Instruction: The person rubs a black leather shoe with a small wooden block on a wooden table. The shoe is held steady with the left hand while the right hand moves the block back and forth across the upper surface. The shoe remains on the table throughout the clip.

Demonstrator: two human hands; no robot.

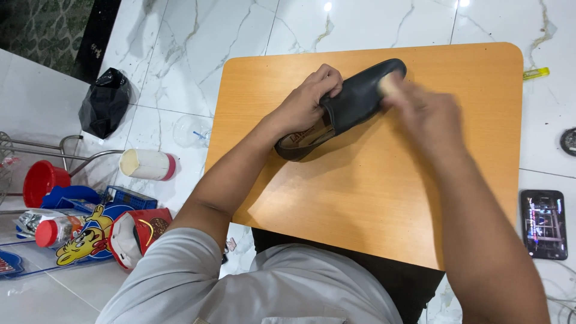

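My left hand [309,96] grips the black slip-on shoe [345,108] over its top edge, fingers curled into the opening, thumb on the near side. The shoe lies tilted on the orange tabletop [372,180], toe pointing far-right, heel near-left, tan insole showing. My right hand [423,114] is blurred; its fingers are closed on a small pale pad [390,86] pressed against the shoe's toe. Can't tell the exact grip.

The shoe sits in the far middle of the tabletop, both hands touching it. The tabletop stands over a white marble floor [360,24].

Right of the tabletop: a dark phone [543,224] with a lit screen on the floor near me, and a small yellow object [536,73] farther off.

Left side: a white jar with a pink end [148,164] lies on its side just beside the tabletop edge. Black plastic bag [105,102] sits farther away. Red cup [43,182], blue basket [129,197], red-and-white cap [139,235] and a bottle with a red lid [54,231] cluster near-left.
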